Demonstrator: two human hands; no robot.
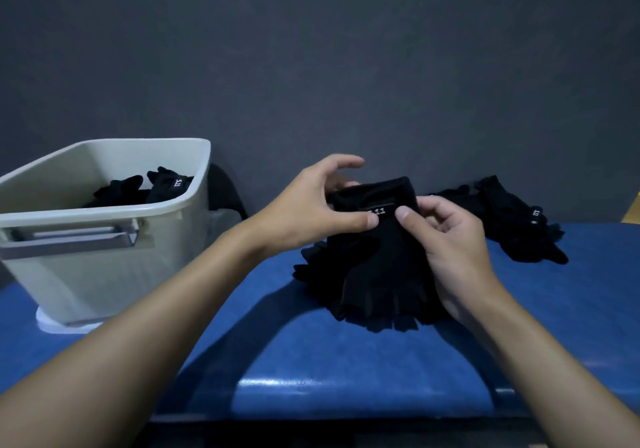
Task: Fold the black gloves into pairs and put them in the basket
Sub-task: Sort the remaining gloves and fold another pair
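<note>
At the middle of the blue surface (311,361), the left hand (311,205) and right hand (453,240) hold a pair of black gloves (381,267), fingers (403,214) of both pinching its cuff side by side. The basket (104,214) stands at nine o'clock with more gloves (138,189) inside. A loose glove pile (519,229) lies at three o'clock.

Basket (104,274) takes the table's (311,361) far left corner, its top open from above, gloves inside (131,188). Loose glove pile (519,226) crowds the far right edge. Held gloves (381,267) fill mid-table. Free strips: along the near edge, and between basket and held gloves.
</note>
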